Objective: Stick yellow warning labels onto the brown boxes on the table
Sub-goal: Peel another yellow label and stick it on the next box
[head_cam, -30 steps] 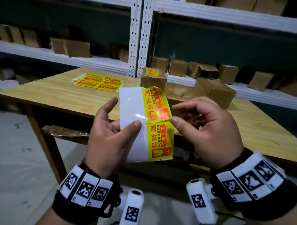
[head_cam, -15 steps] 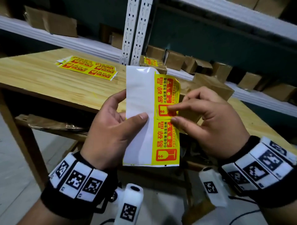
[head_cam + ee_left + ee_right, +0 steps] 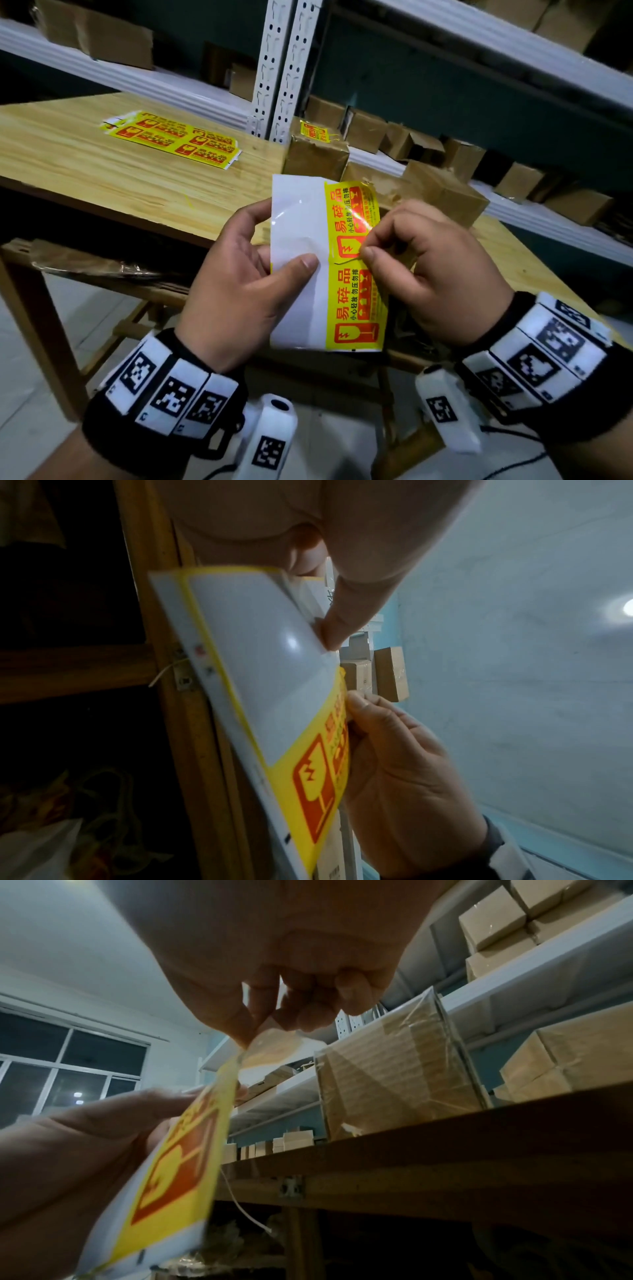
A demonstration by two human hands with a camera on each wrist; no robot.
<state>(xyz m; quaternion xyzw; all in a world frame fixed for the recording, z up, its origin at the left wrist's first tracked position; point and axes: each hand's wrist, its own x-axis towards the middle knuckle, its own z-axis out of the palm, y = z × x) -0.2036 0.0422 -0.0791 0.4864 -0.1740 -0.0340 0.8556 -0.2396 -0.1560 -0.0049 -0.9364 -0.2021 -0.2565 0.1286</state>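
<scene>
- Left hand (image 3: 239,291) holds the label sheet (image 3: 301,274) upright in front of the body, thumb pressed on the bare white backing, fingers curled behind it. This probably steadies the sheet for peeling.
- Right hand (image 3: 428,274) pinches the lower corner of the upper label (image 3: 352,219) between thumb and forefinger; that corner is lifted off the backing, so peeling looks just begun.
- Lower label (image 3: 356,305) sits flat on the sheet, untouched.
- Left column of the sheet is bare backing, so those labels are probably used up.
- Sheet is held off the front edge of the surface (image 3: 102,178), above the floor, near the brown boxes (image 3: 438,192), likely to keep the reach short.
- Rear box (image 3: 315,154) carries a yellow label on top; the nearer boxes show none from here.
- Spare label sheets (image 3: 171,140) lie flat on the far left of the surface, well apart from the hands.
- Shelves (image 3: 513,212) behind hold more brown boxes; whether any are labelled is too small to tell.
- No open containers; all boxes look taped shut.
</scene>
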